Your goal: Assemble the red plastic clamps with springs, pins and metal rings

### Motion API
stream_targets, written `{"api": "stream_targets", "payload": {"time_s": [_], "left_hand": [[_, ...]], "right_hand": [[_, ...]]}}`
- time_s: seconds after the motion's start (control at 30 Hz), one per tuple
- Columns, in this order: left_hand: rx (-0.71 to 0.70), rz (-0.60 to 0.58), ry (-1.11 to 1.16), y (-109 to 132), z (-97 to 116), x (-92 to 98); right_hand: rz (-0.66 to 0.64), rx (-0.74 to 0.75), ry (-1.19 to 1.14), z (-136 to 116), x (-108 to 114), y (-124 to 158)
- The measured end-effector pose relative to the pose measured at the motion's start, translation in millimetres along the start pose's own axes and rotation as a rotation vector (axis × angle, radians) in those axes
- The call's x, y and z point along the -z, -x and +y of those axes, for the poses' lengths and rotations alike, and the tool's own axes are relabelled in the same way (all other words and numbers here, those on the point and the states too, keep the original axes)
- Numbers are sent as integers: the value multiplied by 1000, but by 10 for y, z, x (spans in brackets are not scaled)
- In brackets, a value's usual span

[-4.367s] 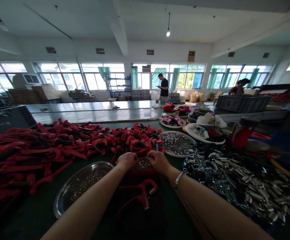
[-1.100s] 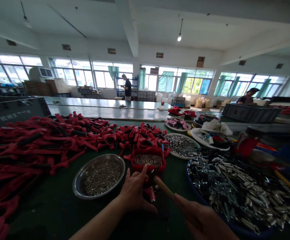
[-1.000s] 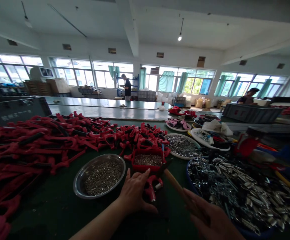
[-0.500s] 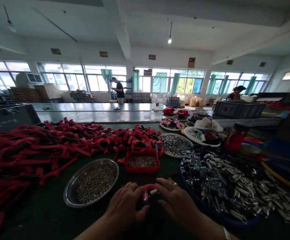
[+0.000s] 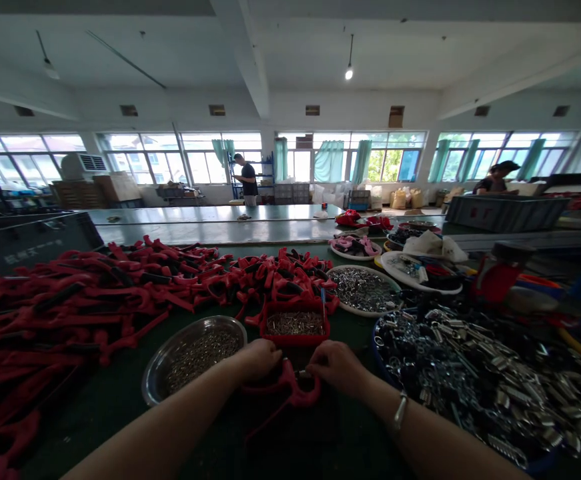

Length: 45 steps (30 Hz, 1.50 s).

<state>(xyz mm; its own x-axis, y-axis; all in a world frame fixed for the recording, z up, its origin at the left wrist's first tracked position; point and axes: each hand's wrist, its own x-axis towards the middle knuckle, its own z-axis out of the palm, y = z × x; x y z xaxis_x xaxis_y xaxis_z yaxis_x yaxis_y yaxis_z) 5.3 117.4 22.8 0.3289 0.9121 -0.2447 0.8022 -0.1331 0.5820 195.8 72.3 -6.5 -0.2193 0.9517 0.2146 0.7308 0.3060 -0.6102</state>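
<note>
Both hands sit close together, low over the green-topped workbench [image 5: 330, 440] — left hand [image 5: 256, 360] wrapped around one arm of a red plastic forked handle [image 5: 290, 390], right hand [image 5: 334, 367] pinching in at its upper end, right by a small silvery metal part [image 5: 303, 375]. Hands nearly touching, w/ the handle held between them, roughly mid-bench in front of the person. Can't tell how the metal part sits in the plastic — fingers hide most of it. A slim silver bangle [image 5: 399, 412] is on the right wrist.

Just beside the left hand: a round steel tray [image 5: 195, 327] full of tiny silvery parts. Straight ahead: a rectangular red plastic tray [image 5: 295, 341] of short silvery pins. To the right: a round blue basin [image 5: 385, 373] heaped w/ steel springs and clips. Far left: a big heap of red plastic handles with black grips [image 5: 85, 300]. Further up the bench: a white round plate of small steel bits [image 5: 363, 290] and a white plate of pink parts [image 5: 354, 248].

Well off, a standing person [image 5: 247, 177] is by blue shelving, and another person [image 5: 495, 180] is behind a grey plastic crate [image 5: 505, 213].
</note>
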Motion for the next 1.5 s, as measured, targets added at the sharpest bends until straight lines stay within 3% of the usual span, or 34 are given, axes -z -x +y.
{"api": "stream_targets", "payload": {"time_s": [0.13,0.23,0.33,0.43,0.57,0.77,0.97,1.1,1.5], "left_hand": [[-41,214,-114,224,-38,-231],[-156,301,-142,393,-86,-328],[-210,230,-202,470,-142,-386],[-192,174,-265,480,-165,-429],[-151,194,-263,474,-147,-433],[-154,210,-214,480,-131,-377],[-173,225,-200,483,-146,-369],[-198,233,-191,473,-175,-381],[-200,226,-174,464,-195,-396]], "right_hand": [[38,-30,69,9,90,19],[154,-140,130,100,294,-216],[253,-291,173,250,461,-602],[241,-401,149,373,478,-930],[229,-468,21,447,408,-1080],[249,-433,-330,254,361,-797],[212,-203,-562,-257,-3,-207],[132,-136,-568,-387,-136,16],[271,-97,-384,-350,-357,103]]}}
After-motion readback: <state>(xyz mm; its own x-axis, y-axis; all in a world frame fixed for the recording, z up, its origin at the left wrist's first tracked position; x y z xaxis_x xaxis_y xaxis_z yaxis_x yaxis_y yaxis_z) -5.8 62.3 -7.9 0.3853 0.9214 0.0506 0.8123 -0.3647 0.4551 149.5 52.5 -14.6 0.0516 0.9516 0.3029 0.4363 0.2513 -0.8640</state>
